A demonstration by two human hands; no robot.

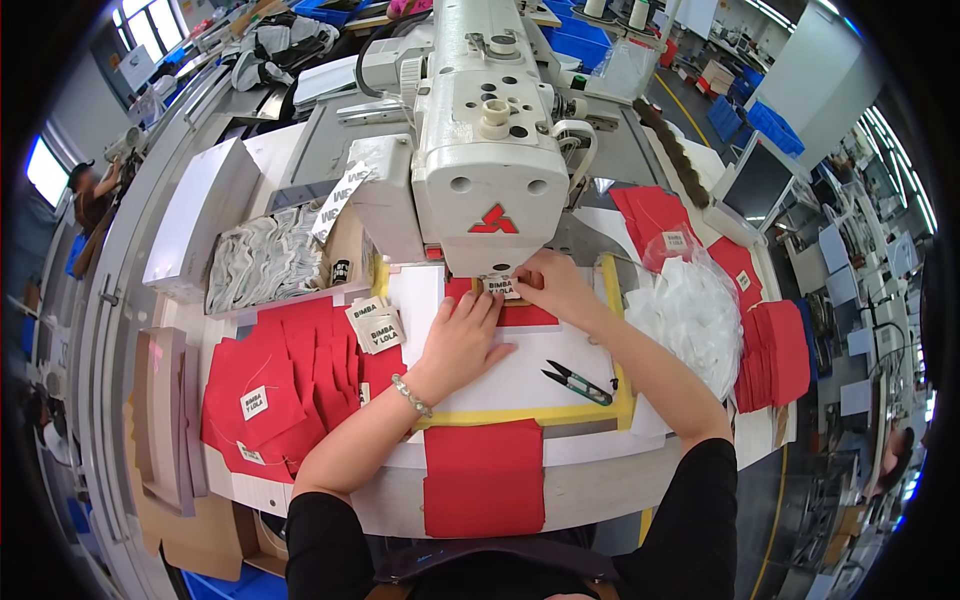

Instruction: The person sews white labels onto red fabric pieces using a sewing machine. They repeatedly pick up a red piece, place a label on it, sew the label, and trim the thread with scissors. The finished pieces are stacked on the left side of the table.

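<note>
Under the head of a white sewing machine [483, 170], a small white label [500, 286] lies in a narrow frame over red fabric [530, 315]. My left hand [455, 342] reaches in from below, fingers stretched out, their tips resting on the label and frame's left part. At the label's right, my right hand [555, 292] has its fingers pinched on the label's edge; the fingertips are partly hidden. Loose labels [380, 332] lie left of my left wrist. Black-handled thread snips [575, 383] rest on the white work surface [500, 375], below my right hand.
Red fabric piles [275, 385] [770, 350] flank the work surface; another stack [483, 480] sits at the front edge. A box of pale strips [265, 260], a white box [195, 210], a crumpled plastic heap [680, 330] and a small screen [755, 180] surround the machine. A person [95, 190] works far left.
</note>
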